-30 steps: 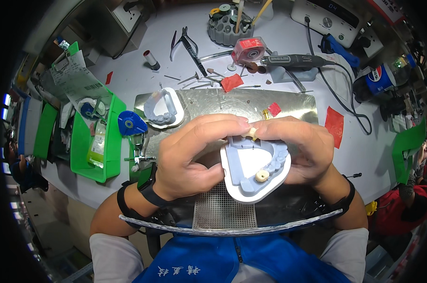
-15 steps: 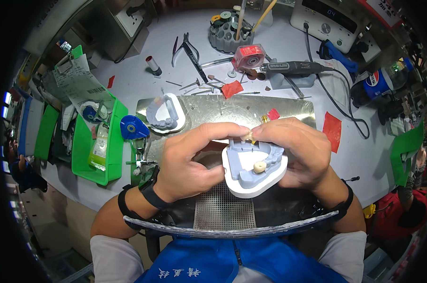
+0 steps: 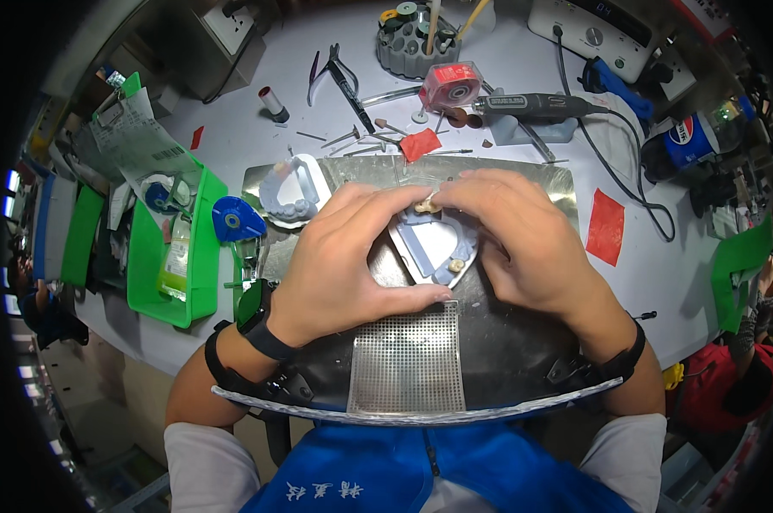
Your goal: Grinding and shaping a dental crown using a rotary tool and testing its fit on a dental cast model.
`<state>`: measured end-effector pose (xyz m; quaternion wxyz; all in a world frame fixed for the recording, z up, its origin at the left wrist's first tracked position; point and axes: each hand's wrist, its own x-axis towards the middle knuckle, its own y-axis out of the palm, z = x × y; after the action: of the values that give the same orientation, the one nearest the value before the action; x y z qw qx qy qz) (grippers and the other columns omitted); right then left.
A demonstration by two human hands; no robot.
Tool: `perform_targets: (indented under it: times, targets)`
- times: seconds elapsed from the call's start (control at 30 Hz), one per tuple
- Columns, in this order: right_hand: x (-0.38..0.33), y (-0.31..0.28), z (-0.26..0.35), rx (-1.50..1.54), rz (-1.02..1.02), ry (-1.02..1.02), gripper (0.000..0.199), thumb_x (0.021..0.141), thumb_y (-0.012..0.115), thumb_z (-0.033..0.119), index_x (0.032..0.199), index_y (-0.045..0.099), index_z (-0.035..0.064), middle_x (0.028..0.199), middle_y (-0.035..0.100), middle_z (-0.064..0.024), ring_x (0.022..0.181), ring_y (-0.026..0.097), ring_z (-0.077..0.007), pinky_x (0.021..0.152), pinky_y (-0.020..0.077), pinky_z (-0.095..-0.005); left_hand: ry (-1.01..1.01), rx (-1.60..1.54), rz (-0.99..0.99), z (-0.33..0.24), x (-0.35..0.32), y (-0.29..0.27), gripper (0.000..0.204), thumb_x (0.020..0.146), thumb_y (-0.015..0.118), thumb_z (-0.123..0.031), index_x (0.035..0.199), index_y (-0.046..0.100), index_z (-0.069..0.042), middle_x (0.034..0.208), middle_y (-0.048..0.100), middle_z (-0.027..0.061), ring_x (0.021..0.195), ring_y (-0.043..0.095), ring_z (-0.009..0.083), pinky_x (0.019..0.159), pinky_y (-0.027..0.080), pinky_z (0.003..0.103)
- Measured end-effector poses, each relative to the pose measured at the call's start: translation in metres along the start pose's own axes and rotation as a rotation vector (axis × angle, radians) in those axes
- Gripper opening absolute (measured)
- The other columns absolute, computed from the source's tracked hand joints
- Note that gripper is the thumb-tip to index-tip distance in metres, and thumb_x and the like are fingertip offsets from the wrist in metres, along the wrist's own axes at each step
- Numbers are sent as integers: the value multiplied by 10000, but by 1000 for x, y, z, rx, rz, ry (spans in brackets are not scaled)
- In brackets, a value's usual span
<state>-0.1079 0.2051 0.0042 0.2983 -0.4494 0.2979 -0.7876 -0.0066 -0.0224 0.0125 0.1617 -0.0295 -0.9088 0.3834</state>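
Observation:
A grey-blue dental model (image 3: pixel 418 245) on a white base is gripped between my two hands above the metal work plate. My left hand (image 3: pixel 335 256) is closed around its left side, with the thumb at the near edge. From the right, my right hand (image 3: pixel 527 244) wraps the model, its fingers partly hidden behind it. My fingertips meet at the far end of the arch, pressing around a tooth-coloured dental crown (image 3: pixel 426 206). A second crown (image 3: pixel 456 266) sits on the model's near right part. Another dental model (image 3: pixel 296 195) lies left of my left hand.
A perforated panel (image 3: pixel 408 363) is set in the metal plate (image 3: pixel 523 342). Burs, pliers (image 3: pixel 345 85), a tape dispenser (image 3: pixel 452 87) and a handpiece (image 3: pixel 531 105) on its stand lie farther back. To the left stands a green bin (image 3: pixel 200 256); a bottle (image 3: pixel 690 144) is at right.
Both hands have carried the model away from me and slightly left. It is tilted and turned, and my left thumb now lies along its near edge.

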Motion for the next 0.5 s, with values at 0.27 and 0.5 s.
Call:
perform_targets:
  times: [0.27,0.5]
  targets:
    - [-1,-16,4,93,95,5,355,747,868,108,1074,747,41,1168,755,-175,1118,710,-357,930,572,-402,113,63,-14,7,2,3,790,737,956,-275,1422,624,-62,1306,680,148,1207,636,301,1002,519,389]
    - [-1,-13,5,85,148,42,521,644,989,368,1001,762,64,1124,775,-151,968,751,-321,845,589,-374,-9,-17,-75,12,16,12,256,911,790,-100,1152,770,-16,1060,780,129,939,732,251,855,555,331]
